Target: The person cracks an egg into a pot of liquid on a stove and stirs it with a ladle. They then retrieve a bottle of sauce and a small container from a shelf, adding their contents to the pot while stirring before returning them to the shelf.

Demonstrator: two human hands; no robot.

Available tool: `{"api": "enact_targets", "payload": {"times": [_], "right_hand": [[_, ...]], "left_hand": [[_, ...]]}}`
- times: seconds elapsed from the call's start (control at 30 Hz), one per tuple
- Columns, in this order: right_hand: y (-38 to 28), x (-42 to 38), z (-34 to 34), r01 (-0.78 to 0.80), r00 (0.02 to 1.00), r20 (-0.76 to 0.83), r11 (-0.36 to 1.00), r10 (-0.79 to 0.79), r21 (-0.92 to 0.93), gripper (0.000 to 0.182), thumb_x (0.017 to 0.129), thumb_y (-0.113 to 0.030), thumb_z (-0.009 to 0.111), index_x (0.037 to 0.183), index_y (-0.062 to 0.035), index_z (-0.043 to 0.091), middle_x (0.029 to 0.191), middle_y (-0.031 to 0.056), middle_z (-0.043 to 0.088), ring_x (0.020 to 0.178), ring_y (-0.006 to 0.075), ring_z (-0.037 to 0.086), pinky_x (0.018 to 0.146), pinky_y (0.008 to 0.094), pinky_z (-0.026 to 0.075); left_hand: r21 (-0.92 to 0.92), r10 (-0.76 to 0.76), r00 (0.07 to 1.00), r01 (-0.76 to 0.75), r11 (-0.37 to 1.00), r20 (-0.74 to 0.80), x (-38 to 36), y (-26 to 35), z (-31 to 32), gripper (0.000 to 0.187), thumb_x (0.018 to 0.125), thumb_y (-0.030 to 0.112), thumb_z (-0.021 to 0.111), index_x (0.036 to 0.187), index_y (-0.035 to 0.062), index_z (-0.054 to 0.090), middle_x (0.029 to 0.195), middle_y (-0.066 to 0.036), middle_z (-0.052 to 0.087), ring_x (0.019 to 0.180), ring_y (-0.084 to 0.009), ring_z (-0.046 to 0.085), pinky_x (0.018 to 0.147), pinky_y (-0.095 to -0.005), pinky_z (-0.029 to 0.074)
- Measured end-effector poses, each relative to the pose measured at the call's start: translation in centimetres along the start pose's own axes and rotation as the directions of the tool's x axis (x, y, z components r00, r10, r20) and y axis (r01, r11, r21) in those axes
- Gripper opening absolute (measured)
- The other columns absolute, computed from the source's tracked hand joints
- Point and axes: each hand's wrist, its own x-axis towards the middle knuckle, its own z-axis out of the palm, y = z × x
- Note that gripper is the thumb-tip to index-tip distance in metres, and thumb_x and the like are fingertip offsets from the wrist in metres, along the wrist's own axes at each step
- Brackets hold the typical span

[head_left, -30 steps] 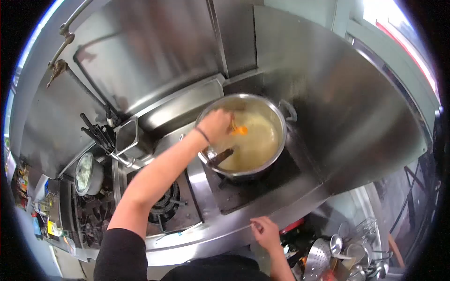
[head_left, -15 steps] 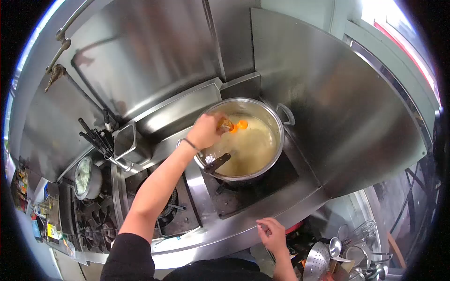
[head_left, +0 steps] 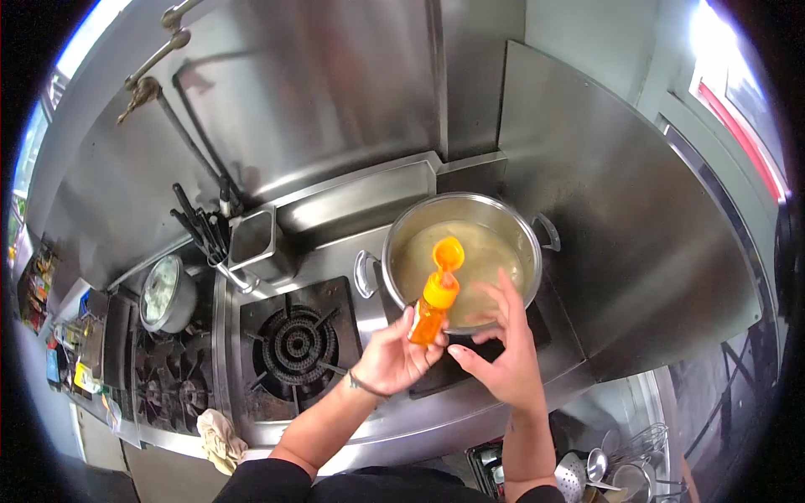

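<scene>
My left hand [head_left: 392, 359] is closed around a small orange seasoning bottle [head_left: 429, 322], held upright in front of the pot. The bottle's yellow-orange flip cap [head_left: 449, 251] stands open. Just right of the bottle is my right hand [head_left: 508, 356], fingers apart and slightly blurred, with nothing in it. Behind both hands, a large steel pot [head_left: 457, 204] sits on the stove, holding cloudy, pale yellow liquid [head_left: 419, 251]. My hands and the bottle cover part of its near rim.
Left of the pot is a bare burner [head_left: 296, 341]. Farther left are a square metal container [head_left: 253, 236], a holder of black-handled knives [head_left: 205, 228] and a smaller pot [head_left: 180, 306]. A cloth [head_left: 220, 442] hangs at the front edge. Ladles and strainers [head_left: 597, 464] lie at lower right.
My left hand has come back from above the pot, turning the bottle from tipped to upright. My right hand has risen from the lower right to beside it. The view has shifted.
</scene>
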Motion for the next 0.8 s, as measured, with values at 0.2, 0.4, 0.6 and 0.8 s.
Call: {"api": "enact_targets", "payload": {"times": [0.2, 0.4, 0.6, 0.8], "right_hand": [[-2.0, 2.5, 2.1, -0.103, 0.966, 0.257, 0.877, -0.024, 0.469, 0.088, 0.070, -0.007, 0.078, 0.143, -0.0031, 0.029, 0.121, 0.0163, 0.056, 0.105, 0.0211, 0.060, 0.092, 0.0296, 0.045], [-2.6, 2.3, 3.7, 0.361, 0.899, 0.238, 0.930, -0.367, 0.071, 0.052, 0.071, -0.006, 0.075, 0.119, -0.0055, 0.056, 0.125, 0.0139, 0.057, 0.109, 0.0247, 0.059, 0.093, 0.0343, 0.045], [-4.2, 2.8, 3.8, 0.419, 0.886, 0.258, 0.904, -0.386, -0.086, 0.026, 0.080, -0.018, 0.069, 0.100, -0.0043, 0.060, 0.109, 0.0135, 0.063, 0.090, 0.0249, 0.064, 0.079, 0.0337, 0.049], [-6.2, 2.3, 5.3, 0.223, 0.942, 0.320, 0.902, -0.101, -0.371, 0.023, 0.086, -0.027, 0.062, 0.083, -0.0057, 0.053, 0.060, 0.0142, 0.058, 0.056, 0.0326, 0.059, 0.051, 0.0390, 0.045]], "left_hand": [[-0.058, 0.007, 1.000, -0.008, 0.998, -0.019, -4.2, -1.2, 0.2, 0.039, 0.096, 0.031, 0.049, 0.122, 0.0023, 0.049, 0.112, -0.010, 0.058, 0.098, -0.0210, 0.059, 0.085, -0.0302, 0.051], [-0.002, 0.158, 0.976, -0.160, 0.987, -0.148, -6.3, -0.8, 1.7, 0.037, 0.095, 0.027, 0.052, 0.123, 0.0019, 0.049, 0.111, -0.010, 0.059, 0.094, -0.0209, 0.061, 0.084, -0.0285, 0.051], [0.337, 0.495, 0.854, -0.425, 0.840, -0.157, -7.3, -1.2, 0.7, 0.041, 0.090, 0.012, 0.060, 0.127, -0.0009, 0.047, 0.115, -0.013, 0.059, 0.097, -0.0207, 0.061, 0.082, -0.0297, 0.052], [0.849, 0.748, 0.638, -0.486, 0.206, 0.183, -7.7, -1.5, 1.7, 0.039, 0.088, 0.005, 0.062, 0.123, -0.0028, 0.047, 0.111, -0.011, 0.058, 0.102, -0.0165, 0.057, 0.091, -0.0292, 0.045]]}}
